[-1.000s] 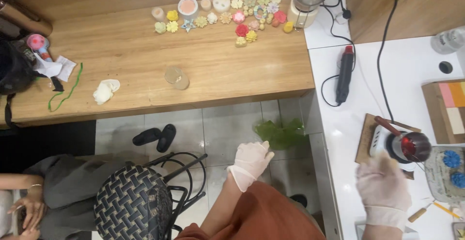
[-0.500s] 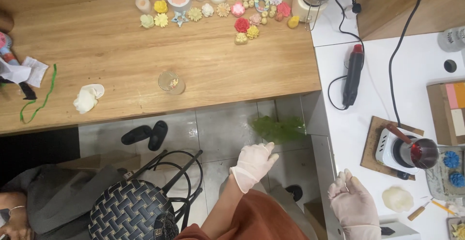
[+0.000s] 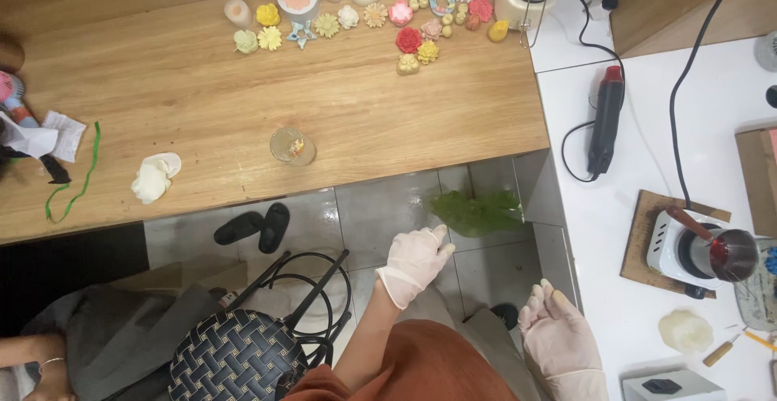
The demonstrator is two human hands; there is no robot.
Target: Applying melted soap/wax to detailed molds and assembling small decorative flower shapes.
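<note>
Hovering over the tiled floor between the two work areas, both gloved hands are holding nothing. The left hand [image 3: 414,262] is hanging palm down with its fingers spread loosely, above the gap beside the black woven chair [image 3: 239,356], and the green plastic bag [image 3: 477,212] on the floor is lying just ahead of its fingertips, its long side running left to right under the edge of the wooden surface [image 3: 202,101]. The right hand [image 3: 560,340] is turning palm up with fingers open and slightly curled, close to the edge of the white surface [image 3: 615,296]. On that side, the pale wax lump [image 3: 685,330] is sitting to the right of this hand, nearer to it than to the left one, with the small melting pot [image 3: 712,254] on its wooden board [image 3: 643,239] just beyond.
</note>
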